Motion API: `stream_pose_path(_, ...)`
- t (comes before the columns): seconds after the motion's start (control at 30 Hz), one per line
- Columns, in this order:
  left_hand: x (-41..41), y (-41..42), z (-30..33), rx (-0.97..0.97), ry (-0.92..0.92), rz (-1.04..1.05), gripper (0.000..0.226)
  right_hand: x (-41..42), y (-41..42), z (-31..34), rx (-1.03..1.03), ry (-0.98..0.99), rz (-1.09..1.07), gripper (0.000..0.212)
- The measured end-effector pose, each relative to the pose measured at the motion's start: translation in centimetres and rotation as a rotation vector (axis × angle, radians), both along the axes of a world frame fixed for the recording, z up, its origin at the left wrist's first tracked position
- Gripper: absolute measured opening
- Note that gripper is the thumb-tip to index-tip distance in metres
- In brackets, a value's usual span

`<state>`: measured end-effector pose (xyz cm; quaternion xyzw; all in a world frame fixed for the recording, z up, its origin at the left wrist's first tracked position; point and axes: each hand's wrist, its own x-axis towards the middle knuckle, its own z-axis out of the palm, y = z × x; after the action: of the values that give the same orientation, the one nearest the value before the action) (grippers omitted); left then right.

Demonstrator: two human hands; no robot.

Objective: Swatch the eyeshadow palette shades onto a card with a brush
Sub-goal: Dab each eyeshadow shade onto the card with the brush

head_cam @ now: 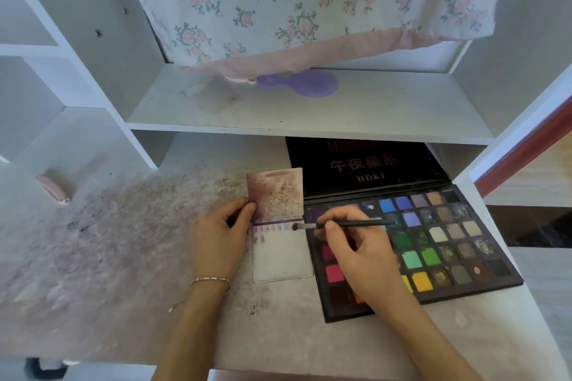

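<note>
— While the right hand (356,254) pinched the brush (340,225), where did its tip sit?

— At the card's (283,252) top right corner, handle lying crosswise over the palette (433,244) just right of the card.

— And the left hand (221,235)?

— Pinching the card's stained upper flap (275,193). The card lay between both hands, pale, with faint purple dabs along its top edge; the right hand seemed placed for the next stroke.

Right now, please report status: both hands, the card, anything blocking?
Left hand pinches folding white card at hinge. Right hand grips thin black brush, tip at card's top row of purple swatches. Open multicolour eyeshadow palette alongside; nothing blocking.
</note>
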<state>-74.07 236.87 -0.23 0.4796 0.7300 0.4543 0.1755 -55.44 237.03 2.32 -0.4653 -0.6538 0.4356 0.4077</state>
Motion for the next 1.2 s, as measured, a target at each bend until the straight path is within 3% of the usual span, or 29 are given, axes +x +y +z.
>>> stream_pose_path(0.17,0.1,0.0,0.1,-0.014,-0.037,-0.017,0.017,-1.6,0.9,0.3,-0.023,0.023,0.081,0.019)
stream_pose_path(1.2,0.1,0.0,0.1,-0.012,-0.019,-0.007,0.018,-2.2,1.4,-0.9,-0.038,-0.137,0.078,0.014)
